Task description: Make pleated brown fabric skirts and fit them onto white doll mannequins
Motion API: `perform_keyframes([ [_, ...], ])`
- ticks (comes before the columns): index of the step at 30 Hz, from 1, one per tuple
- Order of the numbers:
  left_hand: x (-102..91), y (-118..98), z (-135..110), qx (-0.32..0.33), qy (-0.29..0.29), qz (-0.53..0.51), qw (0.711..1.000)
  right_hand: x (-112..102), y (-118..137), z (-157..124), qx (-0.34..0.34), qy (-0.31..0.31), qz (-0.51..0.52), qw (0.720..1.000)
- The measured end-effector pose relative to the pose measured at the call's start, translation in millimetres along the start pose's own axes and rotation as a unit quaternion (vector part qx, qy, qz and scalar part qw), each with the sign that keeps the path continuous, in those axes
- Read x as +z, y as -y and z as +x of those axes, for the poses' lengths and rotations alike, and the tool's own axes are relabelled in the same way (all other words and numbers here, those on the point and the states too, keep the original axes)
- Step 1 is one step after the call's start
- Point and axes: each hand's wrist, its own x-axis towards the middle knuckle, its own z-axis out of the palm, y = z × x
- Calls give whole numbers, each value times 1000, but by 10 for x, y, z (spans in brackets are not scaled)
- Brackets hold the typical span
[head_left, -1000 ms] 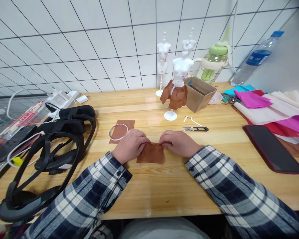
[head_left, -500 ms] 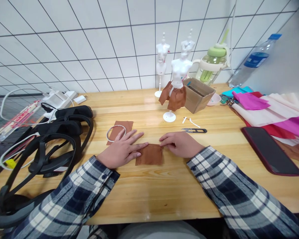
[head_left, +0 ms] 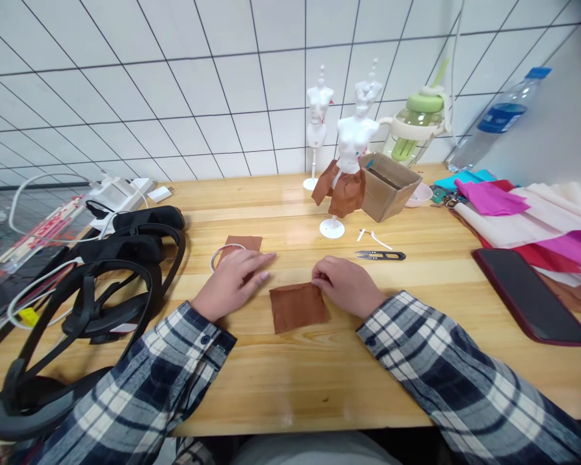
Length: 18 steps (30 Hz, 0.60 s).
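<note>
A small rectangle of brown fabric (head_left: 299, 310) lies flat on the wooden table, its upper edge looking folded. At its upper right corner, my right hand (head_left: 351, 284) pinches the cloth between thumb and fingers. My left hand (head_left: 235, 281) rests to the left of it with fingers apart, holding nothing. Partly beneath that hand are a second brown fabric piece (head_left: 246, 243) and a silver ring (head_left: 215, 257). Beyond my right hand lie black thread snips (head_left: 385, 256) and thin white strips (head_left: 380, 241).
Two white mini dress forms stand at the back; the nearer dress form (head_left: 356, 137) wears brown fabric. Beside it are a cardboard box (head_left: 387, 194) and a green-lidded jug (head_left: 416, 123). A phone (head_left: 530, 294) and coloured cloths (head_left: 556, 226) lie right; black headsets (head_left: 140, 265) sit left.
My left hand has lifted off the brown fabric and drawn back to the left. The fabric has turned slightly and shifted a little right and toward me, with my right hand at its corner.
</note>
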Motion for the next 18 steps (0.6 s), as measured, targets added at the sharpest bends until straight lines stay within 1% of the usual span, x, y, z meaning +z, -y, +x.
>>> perform_keyframes([
  [2,-1,6,10,-42,-33,-34,998,-12,-13,2,-13,-5,5,1000],
  [3,7,-9,16,-53,-32,-51,997,-14,-9,0,-19,-11,7,1000],
  [5,39,-70,29,-64,-7,-69,996,-8,15,-7,-32,-19,7,999],
  [6,60,-110,36,-68,3,-66,996,-1,29,-13,-36,-20,3,999],
  [9,122,-213,51,-87,-2,-10,996,22,48,-30,-29,-17,-22,999],
  [11,145,-239,52,-85,-5,13,996,28,38,-34,-17,-9,-37,999],
  [13,147,-238,49,-80,-3,13,997,22,22,-34,-15,2,-41,999],
  [16,123,-241,49,-82,-7,-9,997,-4,25,-34,-40,15,-17,999],
  [18,104,-270,51,-83,3,-33,996,-25,53,-38,-58,20,16,998],
])
